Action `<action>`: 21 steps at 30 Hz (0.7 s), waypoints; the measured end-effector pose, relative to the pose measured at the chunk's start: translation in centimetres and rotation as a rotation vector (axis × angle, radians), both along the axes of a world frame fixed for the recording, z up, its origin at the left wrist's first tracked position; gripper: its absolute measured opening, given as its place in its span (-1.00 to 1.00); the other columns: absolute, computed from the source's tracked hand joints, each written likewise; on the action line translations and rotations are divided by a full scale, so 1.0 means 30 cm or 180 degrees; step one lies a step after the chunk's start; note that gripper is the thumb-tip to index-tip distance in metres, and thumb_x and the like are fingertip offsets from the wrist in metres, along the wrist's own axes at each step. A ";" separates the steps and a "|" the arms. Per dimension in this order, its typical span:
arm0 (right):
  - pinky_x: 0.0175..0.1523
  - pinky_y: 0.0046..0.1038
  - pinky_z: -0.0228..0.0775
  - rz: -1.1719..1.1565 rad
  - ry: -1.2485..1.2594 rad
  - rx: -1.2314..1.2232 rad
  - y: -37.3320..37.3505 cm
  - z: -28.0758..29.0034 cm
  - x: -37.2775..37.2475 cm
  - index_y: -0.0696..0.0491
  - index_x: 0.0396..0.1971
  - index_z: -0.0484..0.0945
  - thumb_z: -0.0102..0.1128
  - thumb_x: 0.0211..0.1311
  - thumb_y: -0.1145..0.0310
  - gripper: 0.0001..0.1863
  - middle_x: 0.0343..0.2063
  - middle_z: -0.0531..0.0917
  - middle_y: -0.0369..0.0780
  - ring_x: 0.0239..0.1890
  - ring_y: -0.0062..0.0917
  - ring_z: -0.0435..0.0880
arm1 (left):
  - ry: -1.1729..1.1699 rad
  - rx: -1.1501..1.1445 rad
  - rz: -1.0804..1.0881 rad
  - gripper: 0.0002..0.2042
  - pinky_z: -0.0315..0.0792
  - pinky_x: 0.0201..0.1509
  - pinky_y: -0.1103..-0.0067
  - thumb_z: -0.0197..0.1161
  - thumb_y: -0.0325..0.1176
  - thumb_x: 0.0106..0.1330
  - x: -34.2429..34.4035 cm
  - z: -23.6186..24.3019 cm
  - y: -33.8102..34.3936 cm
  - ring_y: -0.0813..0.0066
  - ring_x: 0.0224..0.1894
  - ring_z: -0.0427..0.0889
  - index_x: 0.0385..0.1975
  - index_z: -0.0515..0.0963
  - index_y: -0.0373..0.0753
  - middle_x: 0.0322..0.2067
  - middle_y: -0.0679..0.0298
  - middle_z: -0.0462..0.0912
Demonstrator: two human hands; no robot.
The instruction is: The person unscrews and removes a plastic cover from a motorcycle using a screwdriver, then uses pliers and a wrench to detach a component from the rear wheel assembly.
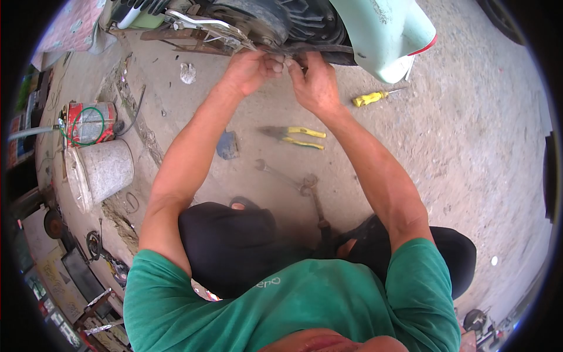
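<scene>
Both my hands meet at the lower edge of a scooter with a pale green body panel (381, 35), below its dark wheel (308, 20). My left hand (252, 69) has its fingers curled and pinched together. Facing it, my right hand (314, 82) is bent with thumb and fingers closed, some fingertips hidden behind the dark edge strip. A tiny light-coloured piece lies between the fingertips, too small to name. Pliers with yellow handles (302, 132) lie on the ground below my hands. To the right of my right hand lies a yellow-handled screwdriver (369, 98).
An open-end wrench (278, 171) and a rusty tool (317, 202) lie between my knees, near a blue scrap (227, 145). At left stand a white bucket (105, 170) and a red can (91, 123). A crumpled white wad (187, 73) lies at upper left.
</scene>
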State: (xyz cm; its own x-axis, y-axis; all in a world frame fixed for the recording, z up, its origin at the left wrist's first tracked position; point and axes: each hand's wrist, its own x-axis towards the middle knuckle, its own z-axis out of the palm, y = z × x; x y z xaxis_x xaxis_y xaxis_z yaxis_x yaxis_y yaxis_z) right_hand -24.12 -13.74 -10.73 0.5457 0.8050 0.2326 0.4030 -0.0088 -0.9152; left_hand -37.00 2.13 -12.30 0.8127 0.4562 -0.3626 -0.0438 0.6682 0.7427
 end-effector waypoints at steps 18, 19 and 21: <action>-0.17 -0.29 0.62 0.0100 0.0049 -0.0155 0.010 0.007 0.005 0.16 0.00 0.51 0.29 0.35 0.34 -0.68 -0.28 0.77 -0.02 -0.27 -0.20 0.80 | 0.0324 0.0447 0.0294 -0.83 0.52 -0.33 0.47 0.14 -0.33 0.50 0.014 0.025 -0.035 0.41 -0.46 0.61 -0.20 0.61 -0.27 -0.38 0.21 0.70; -0.17 -0.29 0.62 0.0100 0.0089 -0.0211 0.011 0.009 0.004 0.17 0.01 0.51 0.30 0.36 0.32 -0.67 -0.28 0.77 -0.02 -0.27 -0.20 0.80 | 0.0449 0.0617 0.0265 -0.83 0.54 -0.34 0.48 0.14 -0.32 0.51 0.005 0.029 -0.029 0.41 -0.47 0.62 -0.20 0.61 -0.26 -0.38 0.22 0.71; -0.17 -0.29 0.62 0.0099 0.0121 -0.0196 0.010 0.011 0.004 0.17 0.00 0.51 0.30 0.36 0.31 -0.66 -0.29 0.77 -0.03 -0.27 -0.20 0.80 | 0.0574 0.0787 0.0233 -0.82 0.55 -0.34 0.48 0.13 -0.31 0.51 0.000 0.038 -0.033 0.42 -0.47 0.63 -0.20 0.61 -0.26 -0.38 0.23 0.71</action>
